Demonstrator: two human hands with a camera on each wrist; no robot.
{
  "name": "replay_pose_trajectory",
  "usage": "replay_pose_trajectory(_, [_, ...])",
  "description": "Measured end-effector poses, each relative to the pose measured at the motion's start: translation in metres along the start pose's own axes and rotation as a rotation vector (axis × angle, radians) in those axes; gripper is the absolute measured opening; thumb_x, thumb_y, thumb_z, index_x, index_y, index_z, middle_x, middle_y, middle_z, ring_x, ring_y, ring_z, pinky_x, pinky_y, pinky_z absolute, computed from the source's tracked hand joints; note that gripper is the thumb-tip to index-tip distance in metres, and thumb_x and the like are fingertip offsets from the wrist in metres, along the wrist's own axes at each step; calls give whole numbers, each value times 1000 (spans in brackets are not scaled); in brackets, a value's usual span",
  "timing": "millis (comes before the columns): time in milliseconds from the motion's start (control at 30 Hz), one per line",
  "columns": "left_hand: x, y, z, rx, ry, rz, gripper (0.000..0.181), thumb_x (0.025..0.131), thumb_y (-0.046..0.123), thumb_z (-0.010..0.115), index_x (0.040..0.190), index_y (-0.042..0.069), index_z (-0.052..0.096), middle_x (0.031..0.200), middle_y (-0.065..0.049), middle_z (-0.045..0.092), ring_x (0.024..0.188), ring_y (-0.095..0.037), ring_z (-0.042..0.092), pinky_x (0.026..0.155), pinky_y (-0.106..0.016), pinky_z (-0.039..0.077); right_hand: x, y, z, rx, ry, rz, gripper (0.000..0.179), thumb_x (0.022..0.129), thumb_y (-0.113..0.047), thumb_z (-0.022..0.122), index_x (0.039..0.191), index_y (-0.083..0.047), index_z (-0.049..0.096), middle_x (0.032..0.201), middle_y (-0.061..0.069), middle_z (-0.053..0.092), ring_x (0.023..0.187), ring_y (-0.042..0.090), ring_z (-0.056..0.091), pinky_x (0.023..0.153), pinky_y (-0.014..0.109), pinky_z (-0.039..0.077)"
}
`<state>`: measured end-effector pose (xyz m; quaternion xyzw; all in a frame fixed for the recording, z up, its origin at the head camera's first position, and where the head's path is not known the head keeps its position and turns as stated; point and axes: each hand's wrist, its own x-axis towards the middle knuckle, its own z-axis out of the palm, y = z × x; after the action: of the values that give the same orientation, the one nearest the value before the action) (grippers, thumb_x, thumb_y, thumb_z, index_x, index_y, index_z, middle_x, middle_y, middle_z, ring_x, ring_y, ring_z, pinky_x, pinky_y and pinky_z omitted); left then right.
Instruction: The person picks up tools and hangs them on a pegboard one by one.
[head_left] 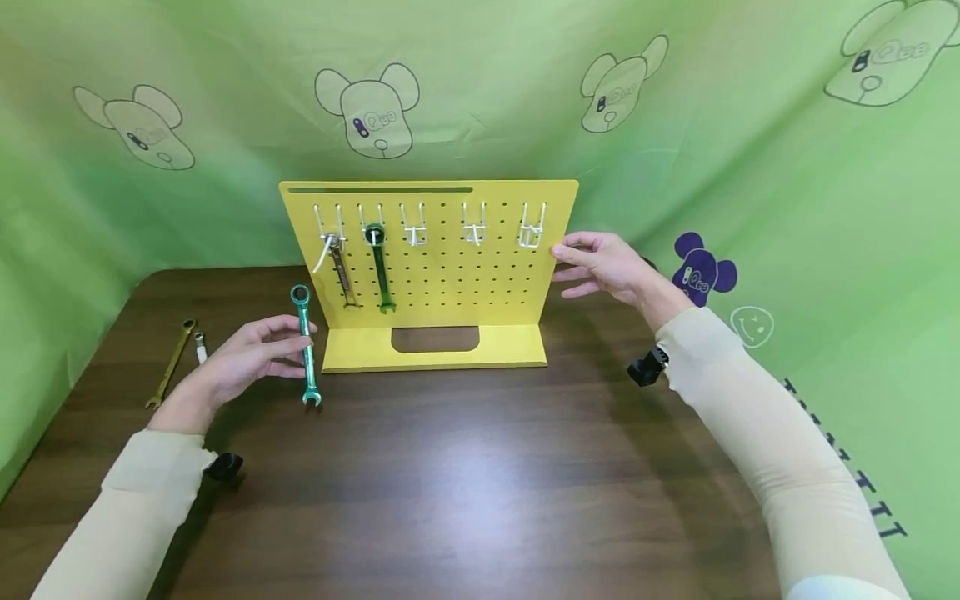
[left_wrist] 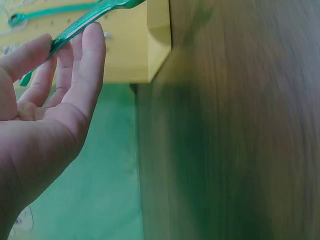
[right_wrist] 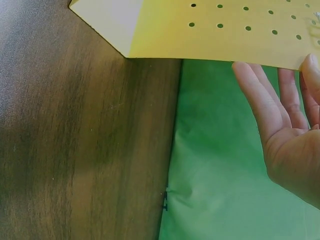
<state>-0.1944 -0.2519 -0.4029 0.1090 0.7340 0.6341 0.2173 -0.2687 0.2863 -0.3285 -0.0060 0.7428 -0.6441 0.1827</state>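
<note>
My left hand (head_left: 255,354) pinches a teal-green combination wrench (head_left: 306,346) between thumb and fingers, left of the yellow pegboard (head_left: 465,292). The wrench stands nearly upright, its ring end up and its forked end down. In the left wrist view the wrench (left_wrist: 82,24) slants across the fingertips. On the board's left hooks hang a silver wrench (head_left: 342,271) and a darker green wrench (head_left: 381,271). My right hand (head_left: 600,267) holds the board's right edge, thumb at the front; in the right wrist view other fingers (right_wrist: 265,97) reach behind the edge.
A gold wrench (head_left: 174,362) and a smaller wrench with a white part (head_left: 200,346) lie on the brown table (head_left: 450,483) at the left. White hooks (head_left: 531,233) without wrenches line the board's middle and right. Green printed cloth (head_left: 487,100) hangs behind and beside the table.
</note>
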Motion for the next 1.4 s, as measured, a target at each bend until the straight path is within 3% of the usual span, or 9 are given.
replay_pose_trajectory(500, [37, 28, 58, -50, -33, 72, 15, 98, 9, 69, 112, 4, 68, 116, -15, 59, 91, -27, 70, 84, -49, 60, 6, 1, -1, 28, -17, 1, 22, 98, -25, 69, 112, -9, 65, 112, 3, 70, 103, 27, 72, 83, 50, 60])
replay_pose_trajectory(633, [41, 41, 74, -21, -65, 127, 15, 96, 9, 70, 110, 2, 70, 115, -15, 63, 94, -37, 69, 82, -50, 60, 4, 0, 0, 18, -3, 5, 21, 99, -25, 68, 112, -9, 65, 112, 4, 69, 101, 26, 72, 85, 52, 58])
replay_pose_trajectory(733, [41, 51, 82, -2, -67, 165, 19, 96, 10, 71, 111, -2, 68, 121, -15, 65, 94, -36, 69, 80, -50, 61, 4, 1, 1, 13, -3, 7, 22, 99, -26, 68, 113, -9, 64, 114, 3, 68, 102, 25, 72, 86, 52, 58])
replay_pose_trajectory(933, [47, 70, 94, 30, -62, 208, 22, 96, 11, 71, 114, -1, 69, 126, -14, 65, 87, -26, 70, 80, -52, 60, 5, 2, 2, 10, -1, 5, 25, 99, -26, 69, 114, -8, 62, 115, 4, 68, 103, 26, 71, 84, 50, 59])
replay_pose_trajectory(1233, [61, 82, 103, 51, -41, 218, 25, 95, 11, 72, 116, -2, 69, 121, -14, 68, 99, -44, 64, 78, -47, 62, 7, 1, 2, 14, -7, 10, 26, 97, -27, 70, 113, -8, 63, 115, 4, 68, 102, 26, 72, 84, 50, 59])
replay_pose_trajectory(1400, [68, 85, 103, 30, -19, 201, 26, 97, 12, 71, 118, -3, 69, 128, -18, 65, 98, -40, 66, 79, -44, 62, 7, 1, 1, 10, -5, 11, 24, 98, -27, 70, 112, -9, 64, 114, 4, 68, 101, 26, 72, 84, 50, 59])
